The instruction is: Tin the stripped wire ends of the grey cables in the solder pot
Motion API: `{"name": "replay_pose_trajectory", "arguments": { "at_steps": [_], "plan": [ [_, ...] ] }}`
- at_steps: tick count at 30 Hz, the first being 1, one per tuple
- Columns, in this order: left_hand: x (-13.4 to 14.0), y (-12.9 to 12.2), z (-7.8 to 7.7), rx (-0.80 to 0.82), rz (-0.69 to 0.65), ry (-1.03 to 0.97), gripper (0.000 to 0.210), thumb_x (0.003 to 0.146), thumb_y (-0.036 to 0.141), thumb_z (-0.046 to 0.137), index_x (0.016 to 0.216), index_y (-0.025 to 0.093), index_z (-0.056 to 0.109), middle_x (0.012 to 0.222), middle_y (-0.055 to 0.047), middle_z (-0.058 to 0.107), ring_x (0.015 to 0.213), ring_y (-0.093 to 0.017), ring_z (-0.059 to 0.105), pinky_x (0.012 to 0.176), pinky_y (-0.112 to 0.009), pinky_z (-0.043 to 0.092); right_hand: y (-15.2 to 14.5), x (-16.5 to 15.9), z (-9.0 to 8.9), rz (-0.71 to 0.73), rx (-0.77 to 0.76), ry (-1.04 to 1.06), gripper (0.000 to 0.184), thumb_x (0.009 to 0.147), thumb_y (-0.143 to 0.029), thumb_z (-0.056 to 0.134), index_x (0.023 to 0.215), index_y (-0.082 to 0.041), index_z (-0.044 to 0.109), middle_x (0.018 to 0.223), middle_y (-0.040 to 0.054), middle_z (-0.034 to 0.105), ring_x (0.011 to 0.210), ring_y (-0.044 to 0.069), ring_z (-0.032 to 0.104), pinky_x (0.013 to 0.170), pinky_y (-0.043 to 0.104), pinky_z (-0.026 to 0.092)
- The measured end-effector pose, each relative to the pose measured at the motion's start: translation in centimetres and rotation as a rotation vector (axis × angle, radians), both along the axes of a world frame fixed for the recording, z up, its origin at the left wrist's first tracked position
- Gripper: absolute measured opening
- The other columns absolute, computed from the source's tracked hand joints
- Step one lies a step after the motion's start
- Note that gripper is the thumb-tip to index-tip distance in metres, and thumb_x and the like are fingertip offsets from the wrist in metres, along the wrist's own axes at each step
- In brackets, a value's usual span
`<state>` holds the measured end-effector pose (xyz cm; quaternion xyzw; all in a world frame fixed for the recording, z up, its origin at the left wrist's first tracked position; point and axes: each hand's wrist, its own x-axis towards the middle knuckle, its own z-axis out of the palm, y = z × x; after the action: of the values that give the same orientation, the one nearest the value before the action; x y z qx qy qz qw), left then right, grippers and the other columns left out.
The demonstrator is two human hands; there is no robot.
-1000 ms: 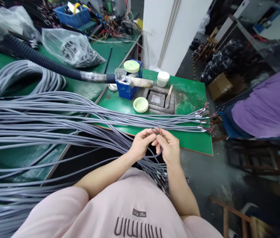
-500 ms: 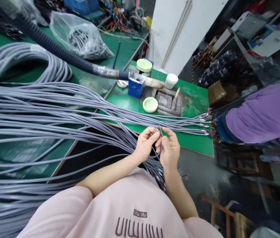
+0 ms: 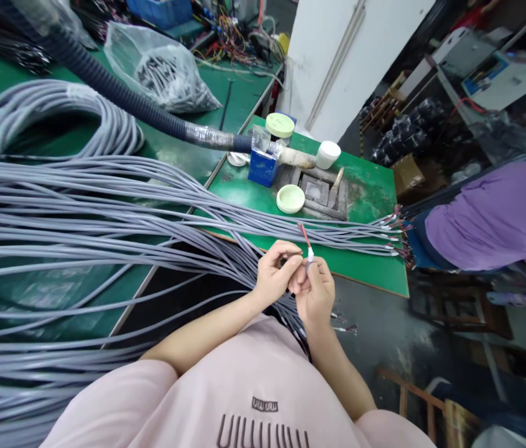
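My right hand (image 3: 314,289) is closed around the end of a grey cable (image 3: 309,267). From its white sleeve (image 3: 310,252), thin red and dark wires (image 3: 305,235) stick up and lean left. Close against it, my left hand (image 3: 276,269) has its fingers curled and the thumb pressed toward them; whatever they may hold is hidden. Behind both hands, a bundle of long grey cables (image 3: 226,214) runs across the bench to stripped ends (image 3: 396,233) at the right. More cables hang below my hands.
On the green bench (image 3: 370,186) stand a solder pot (image 3: 315,191), a light-green dish (image 3: 290,198), a white cup (image 3: 327,154) and a blue box (image 3: 263,167). A ribbed hose (image 3: 151,115) reaches over them. A person in purple (image 3: 496,214) is at the right.
The cable end in my right hand has come upright, showing its white sleeve and red wires. My left fingers have left the wire tips and sit lower, beside the right hand.
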<state>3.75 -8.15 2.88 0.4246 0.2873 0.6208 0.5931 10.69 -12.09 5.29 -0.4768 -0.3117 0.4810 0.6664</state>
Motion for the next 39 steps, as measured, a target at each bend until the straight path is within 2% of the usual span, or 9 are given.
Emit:
{"name": "replay_pose_trajectory", "arguments": {
  "at_steps": [4,9,13,16,19,22,25,31,39],
  "plan": [
    [-0.3,0.5,0.2,-0.306,-0.444,-0.225,0.045,0.075,0.041,0.073,0.113,0.022,0.06,0.089,-0.002,0.07,0.038,-0.002,0.042,0.035,-0.018,0.03,-0.5,-0.1,-0.3,0.004,-0.007,-0.042,0.028,0.084,-0.048,0.06,0.078,-0.024,0.047,0.052,-0.0081,0.047,0.039,0.009,0.044,0.042,0.023,0.04],
    [-0.6,0.2,-0.2,-0.484,-0.681,-0.414,0.063,0.069,0.054,0.075,0.12,0.021,0.059,0.09,-0.004,0.07,0.041,-0.004,0.045,0.036,-0.018,0.029,-1.1,0.0,-0.3,-0.008,0.047,-0.035,0.022,0.085,-0.044,0.059,0.08,-0.024,0.051,0.055,-0.0065,0.051,0.045,0.011,0.05,0.046,0.025,0.044],
    [-0.6,-0.4,-0.8,-0.398,-0.713,-0.248,0.055,0.073,0.054,0.071,0.113,0.016,0.067,0.052,0.005,0.05,0.038,-0.002,0.031,0.039,-0.018,0.024,-1.4,0.3,-1.0,-0.016,0.026,-0.084,0.02,0.084,-0.043,0.06,0.082,-0.023,0.056,0.056,-0.0054,0.054,0.049,0.012,0.055,0.05,0.026,0.047],
    [-1.0,-0.3,-0.6,-0.261,-0.65,-0.087,0.038,0.077,0.05,0.069,0.097,0.017,0.074,0.069,-0.001,0.062,0.047,-0.004,0.039,0.045,-0.02,0.031,-1.9,1.6,-1.1,0.019,-0.016,-0.244,0.018,0.084,-0.04,0.06,0.087,-0.023,0.061,0.068,-0.0014,0.062,0.062,0.015,0.061,0.06,0.029,0.051],
    [-1.4,0.0,0.0,-0.132,-0.547,0.005,0.029,0.077,0.046,0.07,0.084,0.018,0.075,0.092,-0.008,0.068,0.076,-0.014,0.058,0.068,-0.025,0.046,-2.4,4.0,-0.1,0.051,-0.01,-0.554,0.01,0.082,-0.031,0.062,0.079,-0.023,0.066,0.079,0.0013,0.066,0.076,0.017,0.062,0.073,0.032,0.05],
    [-1.5,-0.1,0.3,-0.075,-0.575,0.116,0.027,0.079,0.044,0.069,0.085,0.019,0.075,0.083,-0.007,0.068,0.077,-0.016,0.061,0.074,-0.028,0.047,-2.5,6.3,1.5,-0.028,0.047,-0.778,0.01,0.083,-0.027,0.061,0.077,-0.025,0.068,0.079,0.0016,0.065,0.078,0.018,0.06,0.074,0.033,0.048],
    [-1.2,-0.7,0.5,0.018,-0.624,0.206,0.026,0.082,0.042,0.066,0.086,0.018,0.075,0.078,-0.005,0.066,0.071,-0.015,0.059,0.071,-0.027,0.046,-2.0,7.1,2.8,0.041,0.099,-0.863,0.01,0.08,-0.027,0.066,0.088,-0.026,0.07,0.084,0.0025,0.066,0.082,0.02,0.06,0.077,0.035,0.047],
    [-1.2,-1.3,0.7,0.148,-0.677,0.305,0.023,0.087,0.036,0.06,0.091,0.017,0.074,0.08,-0.006,0.067,0.075,-0.015,0.06,0.073,-0.028,0.045,-1.1,6.3,3.6,0.017,0.142,-0.711,0.006,0.078,-0.021,0.068,0.076,-0.026,0.07,0.073,0.0004,0.064,0.072,0.016,0.058,0.067,0.032,0.047],
    [-2.0,-1.6,0.3,0.157,-0.707,0.386,0.025,0.09,0.037,0.056,0.091,0.018,0.072,0.079,-0.005,0.064,0.068,-0.013,0.055,0.066,-0.025,0.043,-0.2,5.5,2.0,-0.132,0.17,-0.381,0.012,0.069,-0.018,0.068,0.061,-0.023,0.062,0.06,-0.0029,0.05,0.06,0.013,0.048,0.057,0.029,0.038]
  ]
}}
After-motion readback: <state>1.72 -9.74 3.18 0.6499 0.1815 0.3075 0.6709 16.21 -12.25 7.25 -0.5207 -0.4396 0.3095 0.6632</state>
